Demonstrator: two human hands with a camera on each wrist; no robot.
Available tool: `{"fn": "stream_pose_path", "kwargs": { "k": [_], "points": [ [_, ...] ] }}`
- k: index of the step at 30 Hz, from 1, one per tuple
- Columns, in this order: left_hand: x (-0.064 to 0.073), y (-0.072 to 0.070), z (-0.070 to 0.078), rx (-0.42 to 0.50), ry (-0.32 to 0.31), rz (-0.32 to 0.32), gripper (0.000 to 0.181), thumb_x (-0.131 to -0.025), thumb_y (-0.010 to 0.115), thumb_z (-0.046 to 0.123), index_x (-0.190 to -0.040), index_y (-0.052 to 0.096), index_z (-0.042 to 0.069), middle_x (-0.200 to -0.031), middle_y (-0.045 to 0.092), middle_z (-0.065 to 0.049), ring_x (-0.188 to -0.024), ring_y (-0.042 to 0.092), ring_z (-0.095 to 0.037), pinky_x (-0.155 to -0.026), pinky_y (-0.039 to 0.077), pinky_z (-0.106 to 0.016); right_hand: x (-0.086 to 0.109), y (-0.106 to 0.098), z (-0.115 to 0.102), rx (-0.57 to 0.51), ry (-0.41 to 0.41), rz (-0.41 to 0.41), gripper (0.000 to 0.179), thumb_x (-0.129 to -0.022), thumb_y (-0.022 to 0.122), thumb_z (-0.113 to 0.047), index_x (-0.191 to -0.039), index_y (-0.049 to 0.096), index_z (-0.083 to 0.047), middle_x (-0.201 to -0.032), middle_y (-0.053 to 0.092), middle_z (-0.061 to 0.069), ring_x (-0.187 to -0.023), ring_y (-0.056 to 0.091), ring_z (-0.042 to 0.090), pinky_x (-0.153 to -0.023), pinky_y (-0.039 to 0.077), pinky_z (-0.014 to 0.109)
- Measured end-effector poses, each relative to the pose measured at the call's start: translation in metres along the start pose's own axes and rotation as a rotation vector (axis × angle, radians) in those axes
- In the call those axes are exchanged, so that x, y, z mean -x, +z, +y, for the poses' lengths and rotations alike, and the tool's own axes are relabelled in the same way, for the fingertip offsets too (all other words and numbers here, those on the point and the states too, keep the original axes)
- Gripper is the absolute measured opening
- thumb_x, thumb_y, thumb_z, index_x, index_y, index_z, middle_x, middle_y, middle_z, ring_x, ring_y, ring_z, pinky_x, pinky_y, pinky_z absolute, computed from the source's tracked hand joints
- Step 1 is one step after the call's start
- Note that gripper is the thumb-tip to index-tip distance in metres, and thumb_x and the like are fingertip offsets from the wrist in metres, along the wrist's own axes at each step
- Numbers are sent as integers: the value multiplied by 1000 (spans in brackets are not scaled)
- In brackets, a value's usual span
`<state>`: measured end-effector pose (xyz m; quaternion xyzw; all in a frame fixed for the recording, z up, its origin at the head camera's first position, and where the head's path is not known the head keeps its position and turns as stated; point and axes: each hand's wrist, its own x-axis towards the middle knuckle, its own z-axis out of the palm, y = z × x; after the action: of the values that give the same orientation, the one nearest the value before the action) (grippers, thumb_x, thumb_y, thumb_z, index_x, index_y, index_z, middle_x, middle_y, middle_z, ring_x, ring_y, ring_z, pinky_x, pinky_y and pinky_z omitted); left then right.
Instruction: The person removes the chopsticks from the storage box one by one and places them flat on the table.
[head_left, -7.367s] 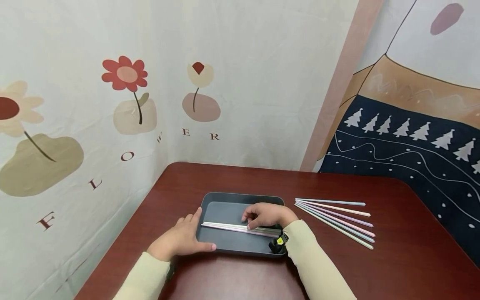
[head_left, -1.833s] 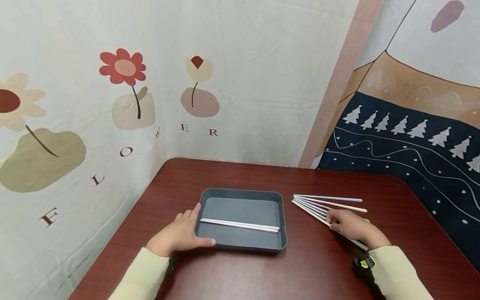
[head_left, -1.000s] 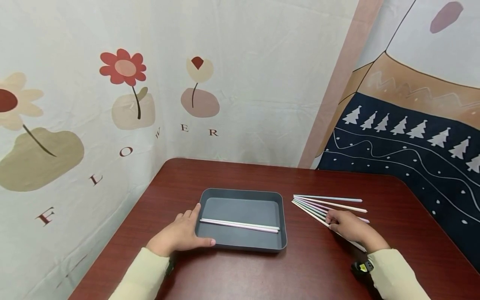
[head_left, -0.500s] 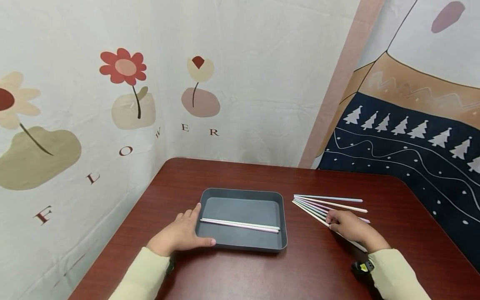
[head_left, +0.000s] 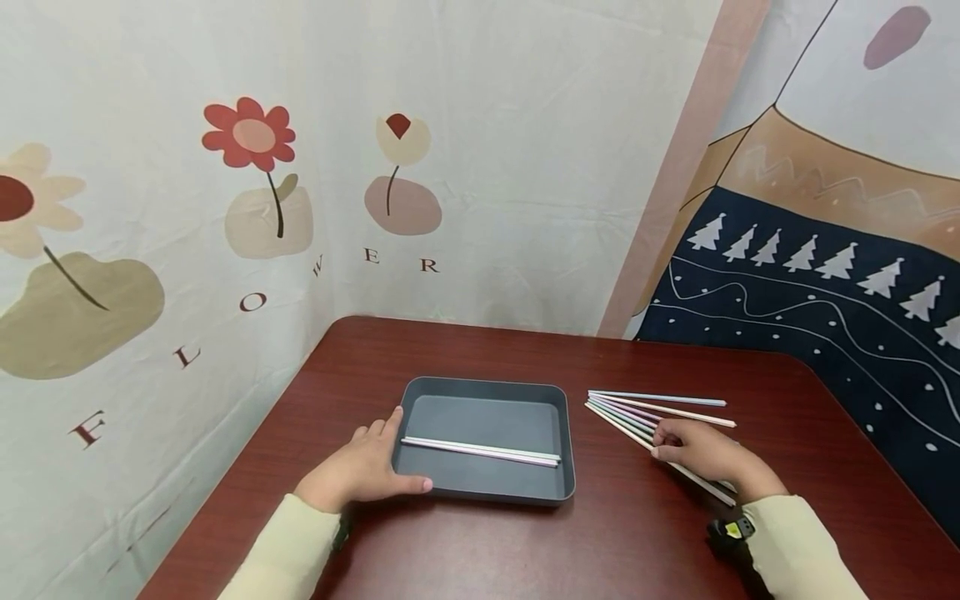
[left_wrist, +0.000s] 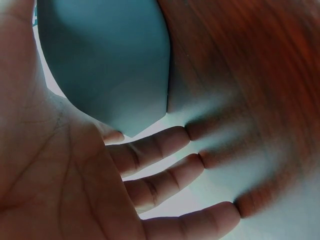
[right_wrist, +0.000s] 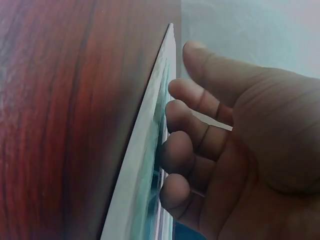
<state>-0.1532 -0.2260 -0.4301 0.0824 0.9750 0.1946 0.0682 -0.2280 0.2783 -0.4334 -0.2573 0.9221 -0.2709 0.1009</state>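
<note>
My left hand [head_left: 360, 471] rests at the near left corner of a dark grey tray [head_left: 487, 412], thumb along the front side and fingers along the left. Its straight fingers touch the table in the left wrist view. A few pale chopsticks [head_left: 480, 451] lie across the tray. To the right, my right hand [head_left: 697, 450] is over a fan of pastel chopsticks. Its bent fingertips are right at the nearest ones, a cream chopstick [right_wrist: 125, 190] and a green one beside it. The thumb stands away from the fingers with nothing pinched between. The hand hides part of the fan.
The reddish-brown wooden table [head_left: 480, 550] holds the tray and the fan. At the fan's far side lie a light blue chopstick [head_left: 656, 398] and a cream one. Printed cloth hangs behind the table's back and left edges.
My right hand has gone from over the tray to the fan on the right. In the last half second its thumb has spread from the fingers. My left hand stays at the tray.
</note>
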Motion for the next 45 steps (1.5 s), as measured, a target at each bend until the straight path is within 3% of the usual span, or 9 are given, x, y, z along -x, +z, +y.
{"fn": "stream_pose_path", "kwargs": {
  "k": [11,19,29,37,45],
  "points": [
    [1,0,3,-13,-21,-11,132,-65,77,73,-154,20,-8,-141,44,-28,-127,41,-52,-99,41,-57,-10,-5,-9,-30,-38,32,11,-94,70,-21,-94,62,-14,-77,54,-4,-70,50,9,-62,42,28],
    [1,-1,3,-20,-33,-14,133,-65,76,75,-154,20,-7,-142,44,-27,-127,41,-49,-98,43,-56,-28,-11,-36,-25,-66,32,12,-93,71,-21,-98,64,-13,-81,58,-4,-76,54,15,-67,47,30],
    [0,0,1,-7,-7,-3,132,-66,76,74,-154,20,-8,-143,43,-30,-129,39,-52,-101,40,-57,-69,-5,-81,-62,-146,24,13,-90,75,-21,-98,66,-16,-80,59,-5,-75,55,16,-65,47,31],
    [0,0,3,-13,-46,-15,133,-65,77,73,-155,19,-5,-144,42,-26,-128,41,-48,-97,44,-56,-105,13,-117,-39,-252,-59,16,-90,75,-25,-102,67,-17,-90,62,-7,-83,57,14,-73,49,33],
    [-1,0,3,-17,-48,-14,133,-65,77,73,-155,19,-6,-144,43,-26,-127,41,-47,-97,45,-55,-134,40,-141,-85,-313,-213,26,-91,75,-22,-111,69,-8,-107,67,7,-91,58,15,-78,50,34]
  ]
}}
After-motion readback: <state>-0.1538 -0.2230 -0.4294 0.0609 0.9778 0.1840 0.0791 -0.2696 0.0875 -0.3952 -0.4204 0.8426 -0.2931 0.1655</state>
